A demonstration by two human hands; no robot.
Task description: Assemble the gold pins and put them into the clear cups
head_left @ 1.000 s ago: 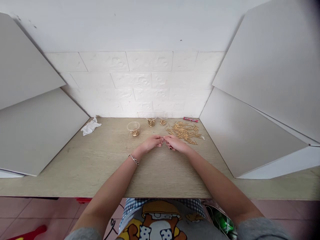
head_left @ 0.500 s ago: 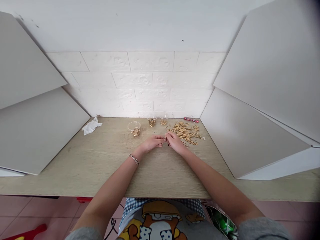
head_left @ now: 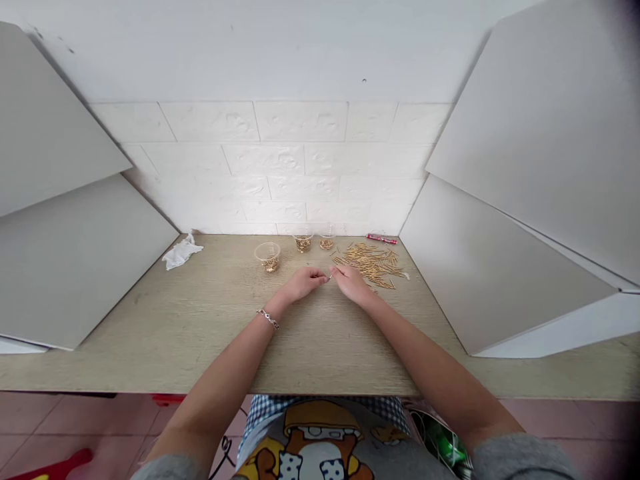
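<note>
My left hand [head_left: 303, 283] and my right hand [head_left: 351, 283] meet fingertip to fingertip over the wooden table [head_left: 210, 333]. Both are pinched together on a tiny gold piece [head_left: 329, 277] between them; it is too small to name. A heap of thin gold sticks [head_left: 371, 261] lies just beyond my right hand. Three clear plastic cups hold small gold parts: one [head_left: 267, 257] past my left hand, and two smaller ones [head_left: 303, 241] [head_left: 327, 240] near the wall. A silver bracelet [head_left: 267, 319] circles my left wrist.
A crumpled white cloth [head_left: 182, 253] lies at the back left. A red tube [head_left: 382, 239] rests by the wall at the back right. Grey slanted panels [head_left: 75, 267] [head_left: 495, 267] close in both sides. The white brick wall [head_left: 280, 173] stands behind.
My hands shifted slightly away from me and stayed pinched together at the fingertips. My right hand drew nearer to the heap of sticks.
</note>
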